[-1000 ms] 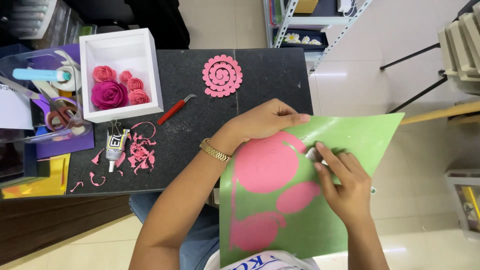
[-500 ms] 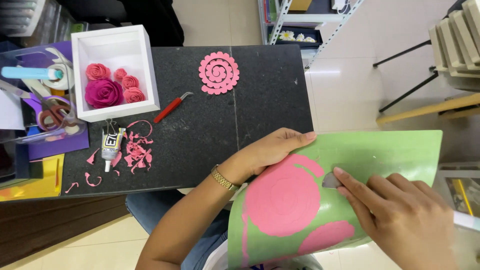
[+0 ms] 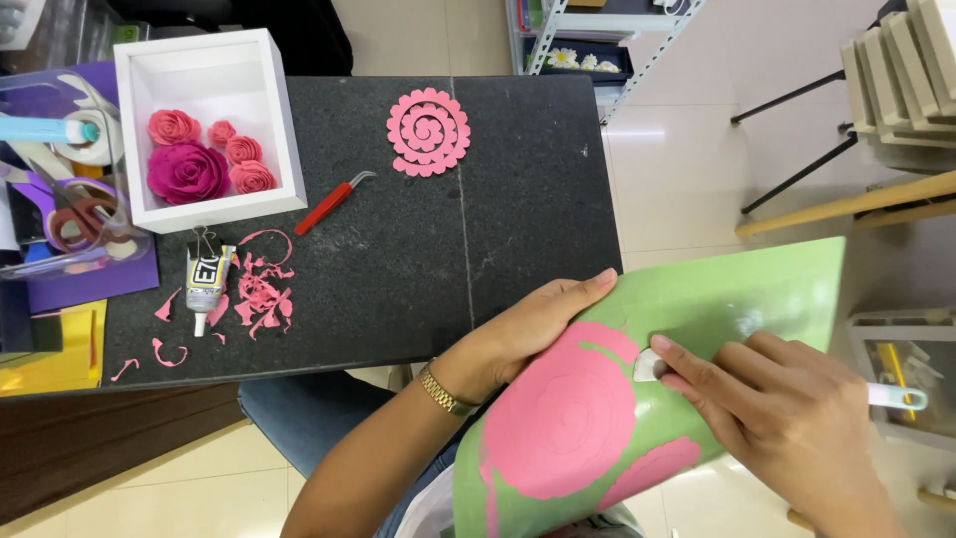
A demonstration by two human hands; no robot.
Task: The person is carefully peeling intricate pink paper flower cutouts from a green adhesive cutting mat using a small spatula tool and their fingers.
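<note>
The green cutting mat (image 3: pixel 757 289) is curled up off the person's lap, at about four o'clock from the black tabletop (image 3: pixel 478 219), and the pink paper spiral cut-out (image 3: pixel 563 418) is stuck flat on its face. The left hand (image 3: pixel 528 334) cups the mat's left edge, fingers pressed together and laid flat along the rim, thumb hidden behind. The right hand (image 3: pixel 797 418) comes in from three o'clock, index and middle fingers stretched out and pressing a small white scraper (image 3: pixel 649 365) down on the mat just at the paper's upper right edge; its light handle (image 3: pixel 896 397) pokes out past the knuckles.

To lift this cleanly, I'd judge the blade wants to stay low and nearly flat, sliding under the paper rather than digging into it, since thin spiral arms look easy to tear. Bending the mat away from the paper, as the left hand does, should help the edge release.

Up at eleven o'clock sits a white box (image 3: pixel 289 130) of finished paper roses (image 3: pixel 187 171), a flat pink spiral (image 3: pixel 428 132) at twelve, a red-handled tool (image 3: pixel 329 204), glue tube (image 3: pixel 206 279) and pink scraps (image 3: pixel 261 297).
</note>
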